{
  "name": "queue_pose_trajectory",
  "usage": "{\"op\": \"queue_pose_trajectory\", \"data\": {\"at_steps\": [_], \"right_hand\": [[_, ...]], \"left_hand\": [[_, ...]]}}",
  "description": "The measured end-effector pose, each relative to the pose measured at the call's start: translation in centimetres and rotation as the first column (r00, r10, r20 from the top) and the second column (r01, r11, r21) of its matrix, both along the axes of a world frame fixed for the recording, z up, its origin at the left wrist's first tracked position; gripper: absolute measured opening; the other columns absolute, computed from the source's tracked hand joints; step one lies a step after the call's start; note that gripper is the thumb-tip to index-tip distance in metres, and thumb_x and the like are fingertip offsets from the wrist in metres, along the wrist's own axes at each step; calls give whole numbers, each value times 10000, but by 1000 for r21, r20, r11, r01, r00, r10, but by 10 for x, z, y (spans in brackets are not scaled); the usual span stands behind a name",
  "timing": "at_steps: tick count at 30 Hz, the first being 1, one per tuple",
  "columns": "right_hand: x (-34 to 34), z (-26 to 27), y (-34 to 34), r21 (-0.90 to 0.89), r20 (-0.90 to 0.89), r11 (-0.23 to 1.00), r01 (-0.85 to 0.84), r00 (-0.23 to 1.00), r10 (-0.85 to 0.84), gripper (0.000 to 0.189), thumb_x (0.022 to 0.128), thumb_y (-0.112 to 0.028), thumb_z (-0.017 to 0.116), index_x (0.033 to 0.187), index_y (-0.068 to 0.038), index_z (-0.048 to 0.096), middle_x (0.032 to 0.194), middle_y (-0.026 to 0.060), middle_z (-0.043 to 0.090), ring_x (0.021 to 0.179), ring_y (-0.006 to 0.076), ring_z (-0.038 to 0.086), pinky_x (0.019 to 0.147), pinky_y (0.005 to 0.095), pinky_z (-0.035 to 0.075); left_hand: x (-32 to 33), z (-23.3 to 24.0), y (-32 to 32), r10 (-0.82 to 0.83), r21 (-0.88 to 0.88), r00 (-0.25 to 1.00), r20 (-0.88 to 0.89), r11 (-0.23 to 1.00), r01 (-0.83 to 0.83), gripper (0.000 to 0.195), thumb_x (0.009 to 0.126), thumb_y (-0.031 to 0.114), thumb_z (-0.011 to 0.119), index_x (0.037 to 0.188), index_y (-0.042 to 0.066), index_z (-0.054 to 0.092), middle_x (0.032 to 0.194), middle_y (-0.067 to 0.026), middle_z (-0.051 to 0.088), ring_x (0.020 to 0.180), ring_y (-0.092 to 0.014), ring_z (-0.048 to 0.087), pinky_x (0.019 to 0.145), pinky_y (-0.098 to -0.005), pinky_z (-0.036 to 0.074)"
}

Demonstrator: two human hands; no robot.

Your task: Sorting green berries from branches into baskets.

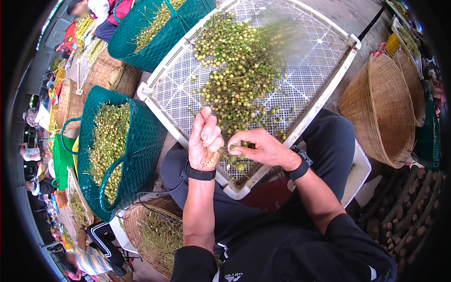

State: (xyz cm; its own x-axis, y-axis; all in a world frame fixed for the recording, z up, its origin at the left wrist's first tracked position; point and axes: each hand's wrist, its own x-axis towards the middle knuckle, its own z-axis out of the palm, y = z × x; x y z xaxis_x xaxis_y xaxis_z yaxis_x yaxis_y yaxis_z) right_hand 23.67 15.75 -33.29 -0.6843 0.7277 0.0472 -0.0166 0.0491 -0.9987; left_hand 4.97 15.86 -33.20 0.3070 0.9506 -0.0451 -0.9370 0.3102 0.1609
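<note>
A white plastic mesh tray [165,102] rests across my knees, tilted in the view, with a heap of small round green-yellow berries on thin stems [239,81] down its middle. My left hand [205,137], palm up with curled fingers, is closed around thin stems at the tray's near edge. Just beside it, my right hand [259,146] pinches a stem or berry between thumb and forefinger, with green berries showing between and under the fingers. Loose green berries [240,165] lie in the near corner below the right hand.
Teal woven baskets of berries [144,141] stand at the left and upper left. A wicker basket with stalks [141,232] is at lower left, tall wicker baskets [377,109] at right, and stacked cut wood [401,215] at lower right. Several people sit along the left side.
</note>
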Motion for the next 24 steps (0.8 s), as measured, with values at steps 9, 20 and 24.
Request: {"op": "queue_pose_trajectory", "data": {"at_steps": [9,20,24], "right_hand": [[20,11,4,-235,-164,970,-59,986,20,199,907,-174,572,973,9,612,782,40,604,600,58,500,526,201,383],[21,6,7,-356,-24,933,-46,999,41,314,858,-249,657,1081,-31,616,858,-4,602,561,36,447,503,188,352],[15,2,4,-232,-13,972,-34,999,32,192,873,-226,646,907,-39,674,727,-21,613,631,35,497,593,196,408]], "left_hand": [[2,1,0,-10,47,998,-59,999,13,266,1015,215,370,1149,39,519,642,14,375,454,-53,293,364,-191,222],[-2,2,1,29,73,999,-26,997,-27,273,1016,203,366,1141,30,535,646,9,374,451,-60,293,351,-202,230],[1,2,2,33,65,999,-41,997,-30,273,1017,208,362,1136,29,531,644,8,375,452,-58,292,350,-197,226]]}}
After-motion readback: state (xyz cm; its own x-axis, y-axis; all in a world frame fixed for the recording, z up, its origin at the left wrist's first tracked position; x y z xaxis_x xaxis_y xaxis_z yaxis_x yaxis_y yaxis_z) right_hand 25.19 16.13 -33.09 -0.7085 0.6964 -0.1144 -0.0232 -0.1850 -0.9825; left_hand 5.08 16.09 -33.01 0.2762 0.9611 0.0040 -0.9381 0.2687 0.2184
